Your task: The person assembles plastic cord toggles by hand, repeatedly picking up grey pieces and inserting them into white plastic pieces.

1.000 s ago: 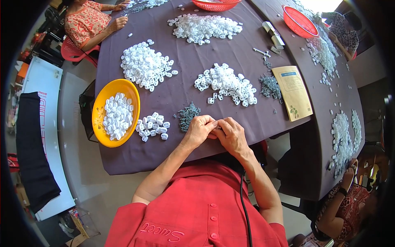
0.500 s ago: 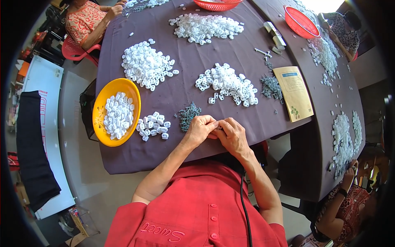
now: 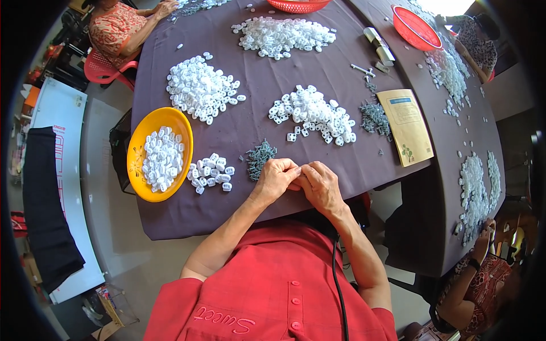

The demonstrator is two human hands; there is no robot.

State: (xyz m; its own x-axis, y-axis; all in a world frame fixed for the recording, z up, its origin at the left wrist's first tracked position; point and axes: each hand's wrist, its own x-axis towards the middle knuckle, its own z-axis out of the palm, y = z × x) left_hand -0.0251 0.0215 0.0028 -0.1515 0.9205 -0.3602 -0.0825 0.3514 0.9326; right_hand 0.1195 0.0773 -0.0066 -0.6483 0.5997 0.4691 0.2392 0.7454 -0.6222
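Note:
At the near edge of the table, my left hand [image 3: 276, 181] and my right hand [image 3: 320, 184] meet with fingertips pinched together. Whatever lies between the fingers is hidden or too small to name. Just beyond my left hand is a small heap of grey-blue pieces [image 3: 261, 160], like tiny pins. Left of that heap lies a loose group of white oval pieces [image 3: 211, 172] with dark marks. Farther off, straight ahead of my hands, white pieces with holes [image 3: 314, 115] are piled up. A yellow oval dish [image 3: 185, 142] at the left holds many white oval pieces.
More white pieces form heaps at the back left [image 3: 199, 85] and far middle [image 3: 284, 35]. A tan envelope [image 3: 406, 136] lies to the right beside another grey heap [image 3: 374, 118]. Red baskets [image 3: 418, 29] stand farther back. Other people [image 3: 116, 28] sit around the purple-covered tables.
My hands stay in nearly the same place. The right fingers have closed in slightly, and a small dark spot seen between them earlier no longer shows. The view has shifted a little.

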